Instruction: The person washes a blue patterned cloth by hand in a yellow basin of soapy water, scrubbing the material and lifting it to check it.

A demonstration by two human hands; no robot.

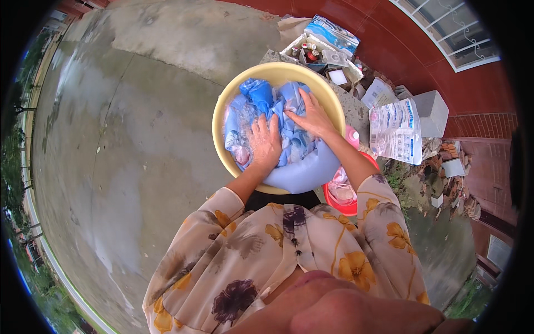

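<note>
A large yellow basin (221,119) in front of me holds wet blue cloth (300,167) in foamy water. My left hand (263,142) lies on the cloth near the middle of the basin, its fingers stretched out and slightly apart. Farther right and a little higher, my right hand (312,116) rests on the cloth with thumb and fingers spread. A brighter blue piece (257,93) bunches up at the far side of the basin. Suds show mostly around the left hand. A smooth pale blue part of the cloth bulges over the near right of the basin.
Right of the basin, a red basin (346,209) holds pink cloth (341,188), beside a pink bottle (352,136). A white printed bag (396,131), a grey block (431,113) and a box of bottles (312,53) stand along the red wall (434,61). Wet concrete (133,156) stretches left.
</note>
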